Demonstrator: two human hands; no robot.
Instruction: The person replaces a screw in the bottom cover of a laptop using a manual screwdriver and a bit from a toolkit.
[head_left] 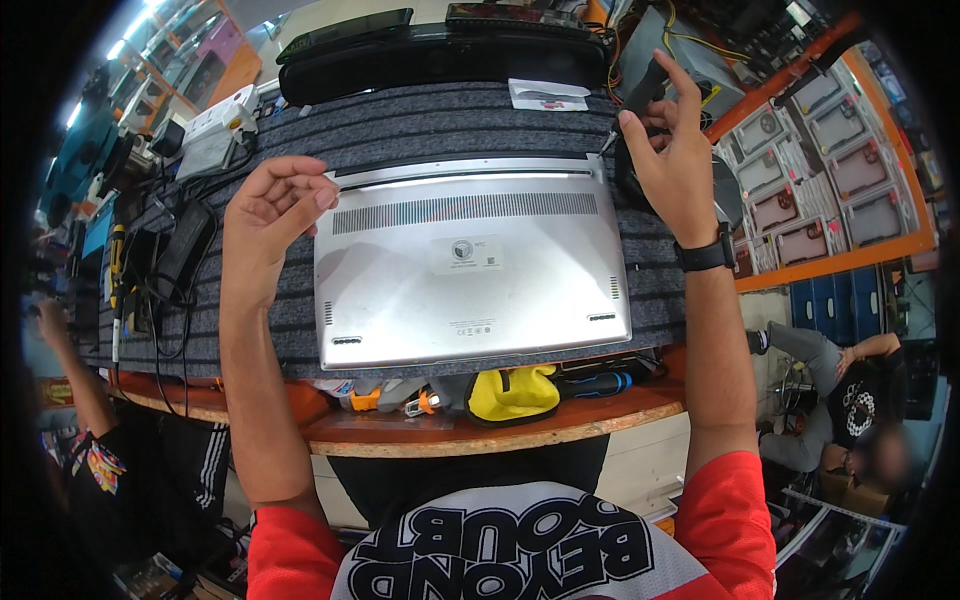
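A silver laptop point(470, 290) lies upside down on a grey striped mat point(420, 125), its vent strip toward the far side. My right hand point(675, 170) is raised beyond its far right corner, closed around a dark-handled screwdriver point(643, 88). The thin metal shaft slants down toward that corner; whether the tip touches is too small to tell. Over the far left corner, my left hand point(275, 215) has its fingers curled and the thumb drawn in against them. Anything held in that pinch is hidden.
A black bar-shaped device point(440, 68) and a small plastic bag point(548, 95) lie behind the laptop. Cables and a black adapter point(185, 250) are at left. A yellow pouch point(513, 393) sits in the shelf below. Boxed phone cases point(800, 180) stand right; two people are nearby.
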